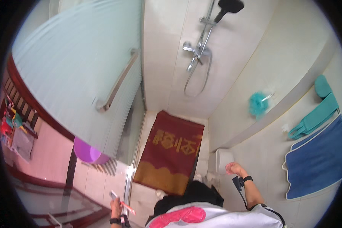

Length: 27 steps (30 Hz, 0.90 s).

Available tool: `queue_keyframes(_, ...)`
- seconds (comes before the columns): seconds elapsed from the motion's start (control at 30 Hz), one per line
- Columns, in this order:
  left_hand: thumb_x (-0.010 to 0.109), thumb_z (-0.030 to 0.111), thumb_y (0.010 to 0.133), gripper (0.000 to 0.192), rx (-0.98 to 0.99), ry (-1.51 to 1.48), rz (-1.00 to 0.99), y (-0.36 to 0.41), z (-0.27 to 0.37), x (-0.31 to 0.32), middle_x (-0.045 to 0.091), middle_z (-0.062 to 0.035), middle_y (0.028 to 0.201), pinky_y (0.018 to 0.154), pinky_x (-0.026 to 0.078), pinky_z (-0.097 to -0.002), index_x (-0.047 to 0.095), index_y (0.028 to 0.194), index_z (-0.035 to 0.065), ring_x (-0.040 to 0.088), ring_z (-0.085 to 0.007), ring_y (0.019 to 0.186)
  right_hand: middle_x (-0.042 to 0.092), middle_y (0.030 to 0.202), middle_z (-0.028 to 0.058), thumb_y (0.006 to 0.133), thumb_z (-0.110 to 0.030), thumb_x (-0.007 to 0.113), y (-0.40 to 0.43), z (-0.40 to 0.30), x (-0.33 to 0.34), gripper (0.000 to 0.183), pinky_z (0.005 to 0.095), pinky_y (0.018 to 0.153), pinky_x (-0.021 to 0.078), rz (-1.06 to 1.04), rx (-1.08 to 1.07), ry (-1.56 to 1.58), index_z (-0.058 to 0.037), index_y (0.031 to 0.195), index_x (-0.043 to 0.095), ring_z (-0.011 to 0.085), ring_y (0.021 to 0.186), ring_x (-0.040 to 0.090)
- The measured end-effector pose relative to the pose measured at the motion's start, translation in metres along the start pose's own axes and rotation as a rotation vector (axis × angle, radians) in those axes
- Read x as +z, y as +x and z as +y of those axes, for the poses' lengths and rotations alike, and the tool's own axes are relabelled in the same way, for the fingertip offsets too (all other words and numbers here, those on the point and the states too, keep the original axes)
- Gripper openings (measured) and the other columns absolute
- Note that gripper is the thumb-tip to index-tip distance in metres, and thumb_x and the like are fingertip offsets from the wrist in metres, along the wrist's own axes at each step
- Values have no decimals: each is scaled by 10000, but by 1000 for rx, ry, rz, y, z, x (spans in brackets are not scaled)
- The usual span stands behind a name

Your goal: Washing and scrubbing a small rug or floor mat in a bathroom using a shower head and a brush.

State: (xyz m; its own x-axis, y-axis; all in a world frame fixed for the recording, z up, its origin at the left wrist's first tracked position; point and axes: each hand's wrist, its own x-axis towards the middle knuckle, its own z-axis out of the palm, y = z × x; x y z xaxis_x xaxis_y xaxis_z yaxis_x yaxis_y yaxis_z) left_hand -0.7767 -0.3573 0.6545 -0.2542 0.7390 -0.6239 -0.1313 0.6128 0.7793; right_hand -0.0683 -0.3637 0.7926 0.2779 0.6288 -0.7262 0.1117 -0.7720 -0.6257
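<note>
My left hand (115, 207) is low in the picture, beside the metal track of the shower screen. It holds a small object (113, 195) with a pale grey end, and an orange-pink strip (128, 208) sticks out past the fingers. The object's exact kind is too blurred to tell. On the right, my right hand (235, 168) is in front of a white plastic bin (221, 155) by the wall. Its fingers look curled, but whether they touch the bin or grip anything cannot be made out. Between the hands a dark red mat (171, 148) with yellow characters covers the shower floor.
A ribbed glass screen (82, 57) with a metal handle (119, 81) stands at left. Beyond it sits a purple basin (89, 152). A shower mixer (199, 51) is on the far wall. At right hang a teal bath puff (258, 104), a teal scrub strap (316, 114) and a blue towel (316, 159).
</note>
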Motion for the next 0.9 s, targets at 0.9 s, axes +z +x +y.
queue_keyframes(0.9, 456, 336, 875, 413, -205, -280, 513, -308, 75, 345, 520, -67, 995, 707, 427, -275, 463, 1161, 38, 502, -173, 895, 620, 924, 124, 669, -291, 701, 125, -790, -321, 538, 302, 796, 424, 675, -1598, 99, 6, 1084, 530, 203, 891, 575)
